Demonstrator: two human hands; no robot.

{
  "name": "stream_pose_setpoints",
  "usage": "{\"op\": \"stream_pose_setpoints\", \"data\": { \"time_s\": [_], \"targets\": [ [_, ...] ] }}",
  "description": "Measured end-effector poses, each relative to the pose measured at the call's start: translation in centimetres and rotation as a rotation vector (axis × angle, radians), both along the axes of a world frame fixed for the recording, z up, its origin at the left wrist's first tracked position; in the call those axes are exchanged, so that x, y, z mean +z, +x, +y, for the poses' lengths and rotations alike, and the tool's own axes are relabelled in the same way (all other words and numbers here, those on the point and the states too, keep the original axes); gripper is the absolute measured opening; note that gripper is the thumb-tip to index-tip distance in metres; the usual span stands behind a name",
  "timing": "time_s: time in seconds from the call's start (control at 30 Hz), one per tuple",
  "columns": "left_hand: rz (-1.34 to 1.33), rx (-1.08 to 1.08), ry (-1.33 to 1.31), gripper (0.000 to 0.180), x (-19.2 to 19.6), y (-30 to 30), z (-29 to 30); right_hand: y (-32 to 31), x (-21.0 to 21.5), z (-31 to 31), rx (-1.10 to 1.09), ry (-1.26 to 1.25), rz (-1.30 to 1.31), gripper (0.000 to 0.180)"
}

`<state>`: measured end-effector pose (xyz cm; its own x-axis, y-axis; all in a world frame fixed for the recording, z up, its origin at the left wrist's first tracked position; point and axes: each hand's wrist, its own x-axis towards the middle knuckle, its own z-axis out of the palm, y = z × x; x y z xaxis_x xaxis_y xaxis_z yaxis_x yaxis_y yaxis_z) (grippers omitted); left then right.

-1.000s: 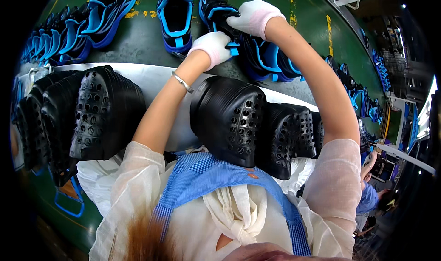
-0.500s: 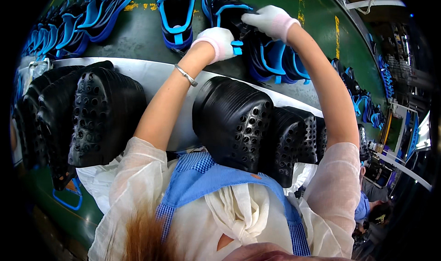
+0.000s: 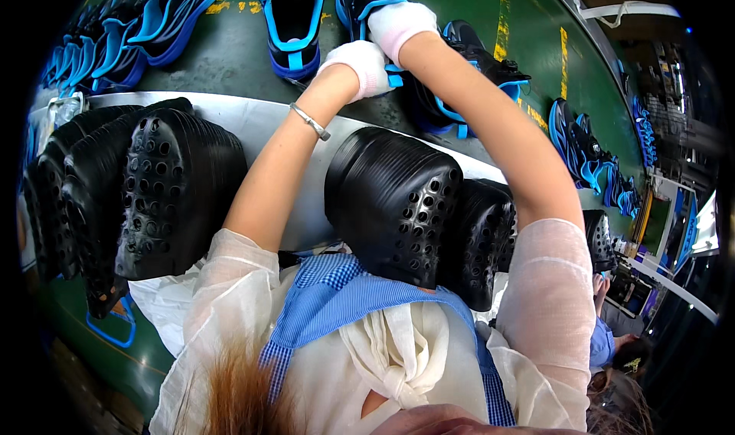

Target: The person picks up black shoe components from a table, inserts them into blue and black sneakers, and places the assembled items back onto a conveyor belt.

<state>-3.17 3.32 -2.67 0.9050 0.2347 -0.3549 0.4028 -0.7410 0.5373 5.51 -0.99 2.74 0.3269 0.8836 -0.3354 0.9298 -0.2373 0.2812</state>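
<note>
Both hands work together on one black shoe with bright blue trim [image 3: 452,75] that lies on the green conveyor belt [image 3: 230,52], at full reach of the arms. The left hand [image 3: 358,66], in a white glove, is closed around a blue strap or tongue part at the near end of the shoe, while the right hand [image 3: 398,23], also gloved in white, rests curled over the shoe's opening just beyond the left hand; whether its fingers pinch anything cannot be told from here. A thin metal bracelet [image 3: 310,121] sits on the left wrist. To the left of the hands stands another black and blue shoe [image 3: 293,21], open side up, and further left a row of the same shoes [image 3: 122,37] runs off along the belt. Nearer the body than the hands, below both forearms, stacks of black perforated insoles [image 3: 394,197] stand on edge on a white table [image 3: 260,117], with a second stack [image 3: 153,182] off to the left of the left forearm. For work like this it seems wise to keep the left hand's hold firm so the shoe does not slide on the belt, and to let the right hand do the fine adjusting inside the opening, elbows lifted clear of the insole stacks.
</note>
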Motion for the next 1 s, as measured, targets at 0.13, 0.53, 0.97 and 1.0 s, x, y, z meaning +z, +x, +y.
{"op": "stream_pose_setpoints", "data": {
  "time_s": [0.13,0.53,0.97,1.0],
  "targets": [
    [-0.043,-0.02,0.024,0.042,-0.6,-0.3,0.1,-0.1,1.0,0.2,0.092,-0.103,0.018,0.023],
    [-0.013,-0.101,0.086,0.04,0.7,-0.4,0.6,1.0,-1.5,2.7,0.045,0.218,0.01,0.026],
    [0.15,0.151,-0.144,0.048,-1.1,-0.3,2.0,-4.2,9.2,-8.3,0.102,0.307,0.45,0.039],
    [0.044,-0.013,-0.142,0.039,-2.6,-0.8,3.1,-5.5,10.3,-10.3,0.138,0.277,0.44,0.028]
  ]
}}
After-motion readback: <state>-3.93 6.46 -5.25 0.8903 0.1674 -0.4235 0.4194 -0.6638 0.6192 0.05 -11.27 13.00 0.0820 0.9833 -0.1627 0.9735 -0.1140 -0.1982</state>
